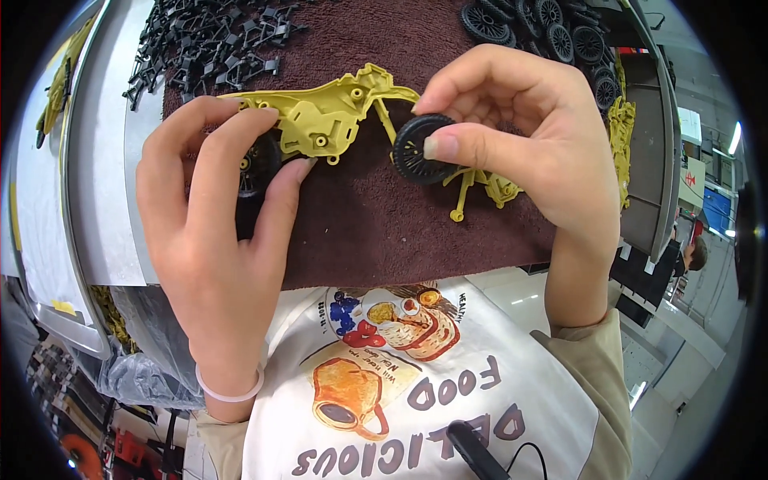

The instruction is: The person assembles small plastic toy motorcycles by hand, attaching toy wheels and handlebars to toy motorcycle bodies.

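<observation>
A yellow plastic toy motorcycle body [320, 128] is held just over the brown towel, its front fork pointing down to the right. My left hand [212, 212] is closed on its rear end, fingers above and thumb below. Partly hidden behind those fingers is a black rear wheel [262, 166] with a yellow hub. Between thumb and fingers, my right hand [540, 140] grips a black spoked wheel [414, 150] at the fork's lower end; whether it is seated there I cannot tell. Another yellow part [500, 189] lies below the right hand, partly covered.
The brown towel [384, 240] covers the work surface. Small black plastic parts [216, 44] are heaped at the far left, black wheels [552, 32] at the far right. More yellow parts [621, 144] line the right edge. A clear plastic bag [148, 380] hangs lower left.
</observation>
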A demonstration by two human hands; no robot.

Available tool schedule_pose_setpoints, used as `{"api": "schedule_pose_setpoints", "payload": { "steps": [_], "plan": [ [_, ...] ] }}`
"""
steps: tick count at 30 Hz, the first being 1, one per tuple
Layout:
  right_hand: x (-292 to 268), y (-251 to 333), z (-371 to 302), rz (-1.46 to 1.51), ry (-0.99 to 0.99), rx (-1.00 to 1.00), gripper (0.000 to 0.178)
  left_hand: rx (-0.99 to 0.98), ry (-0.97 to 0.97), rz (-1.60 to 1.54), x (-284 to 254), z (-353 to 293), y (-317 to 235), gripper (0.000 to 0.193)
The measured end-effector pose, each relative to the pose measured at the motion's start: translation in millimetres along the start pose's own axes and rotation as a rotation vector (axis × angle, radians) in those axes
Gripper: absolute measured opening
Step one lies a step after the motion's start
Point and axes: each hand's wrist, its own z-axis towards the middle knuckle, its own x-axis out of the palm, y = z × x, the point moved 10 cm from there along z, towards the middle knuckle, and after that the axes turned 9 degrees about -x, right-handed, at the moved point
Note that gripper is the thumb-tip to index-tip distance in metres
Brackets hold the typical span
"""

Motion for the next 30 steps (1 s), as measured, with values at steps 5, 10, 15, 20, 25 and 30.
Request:
{"api": "schedule_pose_setpoints", "payload": {
  "steps": [5,10,15,20,25,30],
  "plan": [
    [8.5,7.2,-0.1,-0.257,-0.047,-0.023,0.017,-0.062,0.014,-0.061,1.3,-1.6,4.5,0.031],
    [9.7,36.0,-6.3,-0.560,-0.151,-0.305,0.015,-0.075,0.028,-0.087,1.8,0.5,5.9,0.032],
    [11.5,25.0,-7.2,-0.324,-0.139,-0.152,0.016,-0.050,0.022,-0.068,1.0,0.3,4.7,0.033],
    [8.6,6.2,-3.2,-0.111,-0.109,0.058,0.017,-0.044,0.030,-0.063,2.5,1.8,4.5,0.034],
    [12.2,20.1,0.4,-0.418,-0.161,-0.142,0.017,-0.060,0.035,-0.120,2.6,0.6,7.0,0.035],
    [12.0,35.5,0.6,-0.630,-0.146,-0.282,0.026,-0.049,0.165,-0.147,0.5,5.0,6.0,0.041]
  ]
}}
